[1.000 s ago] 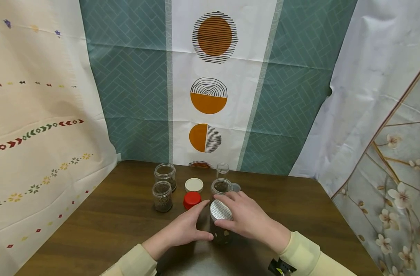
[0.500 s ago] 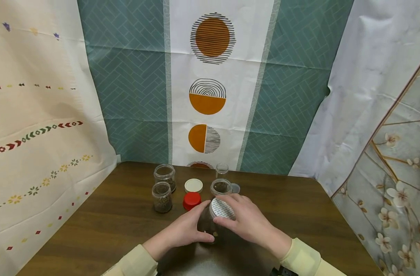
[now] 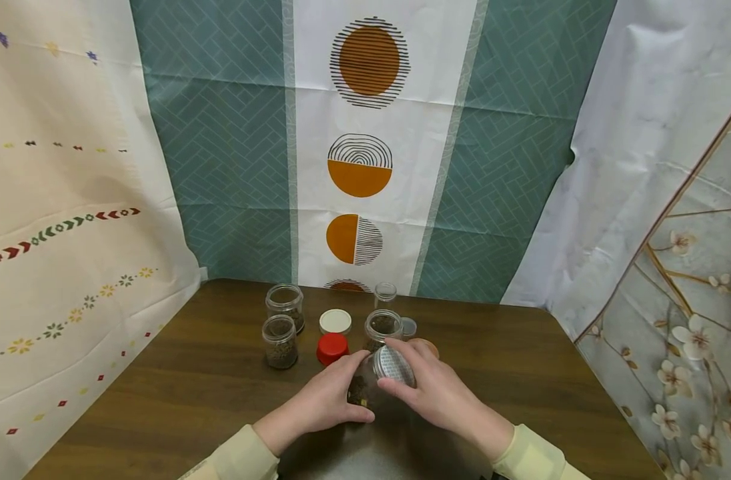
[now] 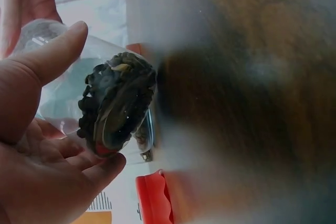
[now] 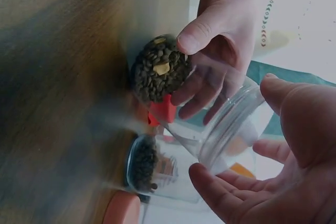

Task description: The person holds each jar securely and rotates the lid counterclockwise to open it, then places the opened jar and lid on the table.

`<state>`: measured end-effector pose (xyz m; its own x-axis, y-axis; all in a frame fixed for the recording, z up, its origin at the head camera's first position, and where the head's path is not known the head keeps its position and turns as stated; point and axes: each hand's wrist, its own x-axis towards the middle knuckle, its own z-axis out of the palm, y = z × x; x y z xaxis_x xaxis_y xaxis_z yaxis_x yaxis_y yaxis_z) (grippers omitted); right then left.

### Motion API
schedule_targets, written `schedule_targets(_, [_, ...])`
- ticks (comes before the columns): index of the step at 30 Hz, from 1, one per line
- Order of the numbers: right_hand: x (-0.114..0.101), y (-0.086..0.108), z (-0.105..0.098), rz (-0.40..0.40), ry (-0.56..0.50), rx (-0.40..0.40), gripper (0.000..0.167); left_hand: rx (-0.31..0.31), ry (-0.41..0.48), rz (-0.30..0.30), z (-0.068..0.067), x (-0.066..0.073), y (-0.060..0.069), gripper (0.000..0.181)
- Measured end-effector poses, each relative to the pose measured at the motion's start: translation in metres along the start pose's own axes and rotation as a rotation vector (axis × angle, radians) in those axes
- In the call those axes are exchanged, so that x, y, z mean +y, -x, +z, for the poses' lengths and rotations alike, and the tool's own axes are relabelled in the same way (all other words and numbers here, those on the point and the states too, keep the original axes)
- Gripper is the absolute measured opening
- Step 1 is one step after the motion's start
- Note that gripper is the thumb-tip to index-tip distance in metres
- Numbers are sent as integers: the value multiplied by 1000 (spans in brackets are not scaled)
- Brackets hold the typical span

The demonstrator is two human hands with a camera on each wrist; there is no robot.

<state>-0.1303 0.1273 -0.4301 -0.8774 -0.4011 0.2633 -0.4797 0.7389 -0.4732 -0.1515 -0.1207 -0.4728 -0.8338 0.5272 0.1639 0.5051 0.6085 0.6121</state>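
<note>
My left hand grips the body of a clear jar, thumb on the near side and fingers curled round the far side. Dark seeds or lentils and a few pale bits lie in the jar's bottom. The jar leans, its base toward the left and its top toward the right. A silvery printed disc covers the top in the head view. My right hand pinches the ridged rim between thumb and fingers. Whether the disc is a lid or a seal, I cannot tell.
Two open jars with dark contents stand at left. A red lid and a cream lid lie mid-table. Behind my hands are another jar, a small clear jar, a grey lid and an orange lid.
The jar has gone from nearly upright to leaning, its base swinging left and its top right. My right hand has shifted slightly right with the top. The orange lid now shows behind it.
</note>
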Motion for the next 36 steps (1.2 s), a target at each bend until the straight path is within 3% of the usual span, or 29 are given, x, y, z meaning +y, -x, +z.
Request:
schedule_targets(7, [2, 4, -5, -12, 3, -43, 75, 11, -92, 6, 0, 3, -1, 99])
schedule_targets(13, [3, 1, -9, 8, 21, -84, 74, 14, -117, 28, 1, 4, -1, 95])
schedule_targets(25, [0, -5, -10, 76, 78, -74, 68, 20, -156, 37, 4, 3, -2, 94])
schedule_targets(36, [5, -4, -12, 10, 35, -110, 68, 15, -142, 41, 4, 1, -1, 95])
